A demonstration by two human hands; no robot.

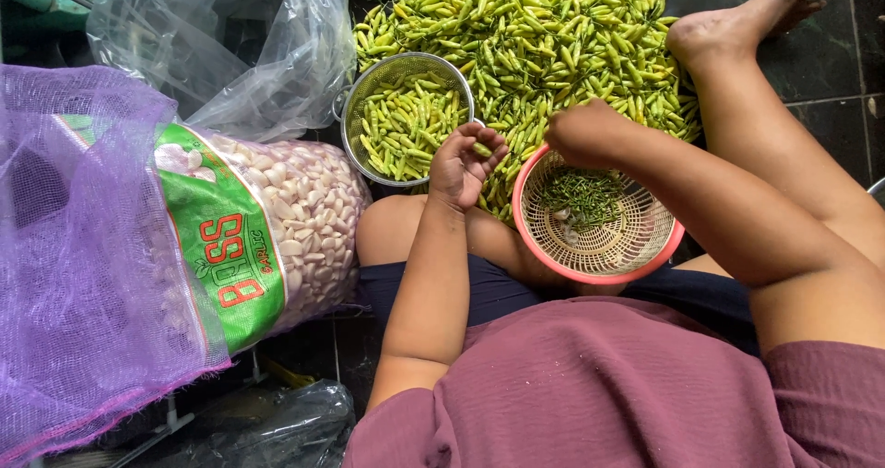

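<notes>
A green chilli (481, 149) is pinched in the curled fingers of the left hand (466, 164), just beside the steel strainer (369, 90) of picked chillies. The right hand (583, 131) is closed at the pile (544, 35) on the floor, above the pink basket (530, 168) of stems; what it grips cannot be told. The stem is best snapped off cleanly at the cap, so that the pod is left whole. Stems are best kept apart from pods.

Short-sleeved mauve top; dark navy shorts beneath; bare arms, legs and feet; no rings or bracelets visible.
</notes>
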